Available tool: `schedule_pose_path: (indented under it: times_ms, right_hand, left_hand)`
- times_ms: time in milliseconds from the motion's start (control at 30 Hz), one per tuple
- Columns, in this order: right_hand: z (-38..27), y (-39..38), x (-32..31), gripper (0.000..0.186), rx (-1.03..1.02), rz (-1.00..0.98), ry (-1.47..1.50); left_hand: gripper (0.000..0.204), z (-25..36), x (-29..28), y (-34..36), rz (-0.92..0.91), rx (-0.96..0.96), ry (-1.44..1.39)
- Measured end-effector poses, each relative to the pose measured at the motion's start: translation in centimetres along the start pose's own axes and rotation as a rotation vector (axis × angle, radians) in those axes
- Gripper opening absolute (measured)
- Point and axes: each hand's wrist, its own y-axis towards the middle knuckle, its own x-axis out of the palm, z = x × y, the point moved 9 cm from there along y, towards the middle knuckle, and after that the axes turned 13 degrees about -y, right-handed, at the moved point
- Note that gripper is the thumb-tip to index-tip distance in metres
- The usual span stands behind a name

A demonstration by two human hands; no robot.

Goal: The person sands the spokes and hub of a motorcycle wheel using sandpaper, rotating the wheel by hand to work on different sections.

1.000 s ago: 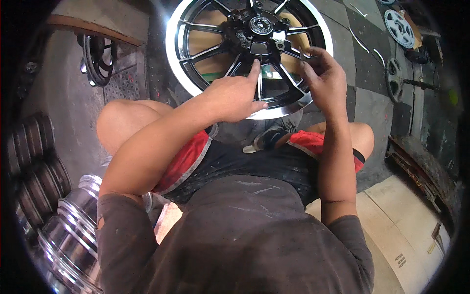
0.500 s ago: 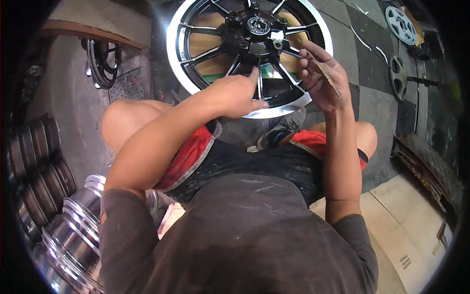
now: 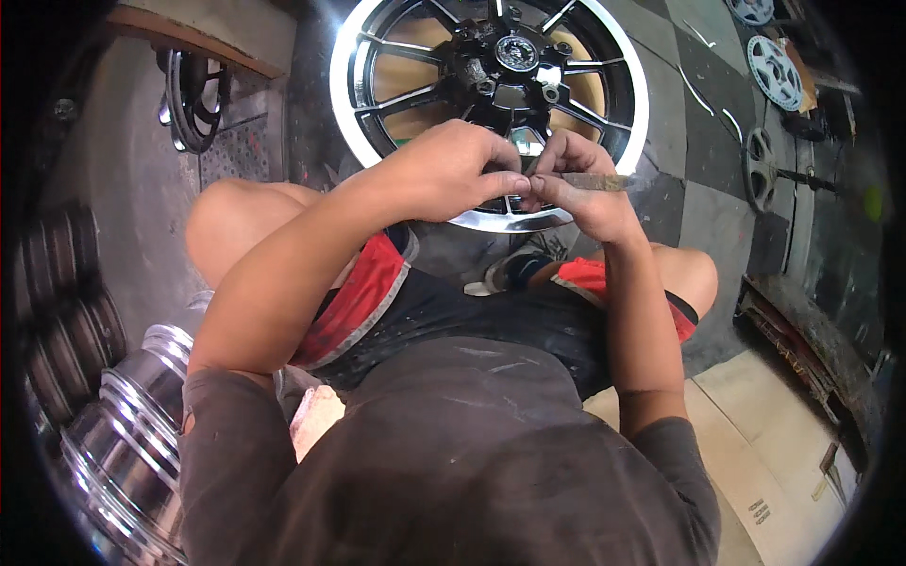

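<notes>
A black-spoked wheel [image 3: 517,55] with a bright silver rim lies in front of my crossed legs. Above its near edge my two hands meet, thumbs and fingertips together. My left hand [image 3: 453,170] is closed in a pinch; whatever sits between its fingertips is too small to make out. My right hand [image 3: 596,209] is closed too, with a thin, flat, brownish strip [image 3: 601,182] held across it, one end sticking out to the right. Part of the near spokes is hidden behind the hands.
Shiny silver wheel rims [image 3: 142,406] are stacked at the lower left. A dark wheel [image 3: 193,99] stands below a wooden-edged ledge [image 3: 203,33]. At the right are a silver wheel cover [image 3: 776,74] and a grey wheel [image 3: 761,170]. Cardboard [image 3: 755,434] covers the lower right floor.
My left hand has lifted off the spokes and moved right. My right hand has come down and left to meet it, and the strip has turned from steeply slanted to nearly level.
</notes>
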Motion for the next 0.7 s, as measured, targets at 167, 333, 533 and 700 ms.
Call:
schedule_pose_path:
  times_ms: [167,333,533,700]
  right_hand:
    - [0.3,-0.2,-1.7,0.014,-0.048,0.123,-0.148]
    - [0.5,-0.3,-3.2,0.014,-0.123,0.387,-0.504]
    - [2.6,1.2,-3.0,0.018,-0.116,0.395,-0.532]
    - [3.1,1.4,-3.6,0.015,-0.093,0.463,-0.391]
  left_hand:
    - [0.032,-1.3,-1.3,-0.6,-0.081,-0.158,0.257]
    - [0.034,-0.7,-2.1,-0.9,-0.038,-0.193,0.382]
    - [0.092,-0.6,2.5,-2.0,-0.123,-0.131,0.491]
    - [0.127,-1.7,2.5,-2.1,-0.172,-0.202,0.582]
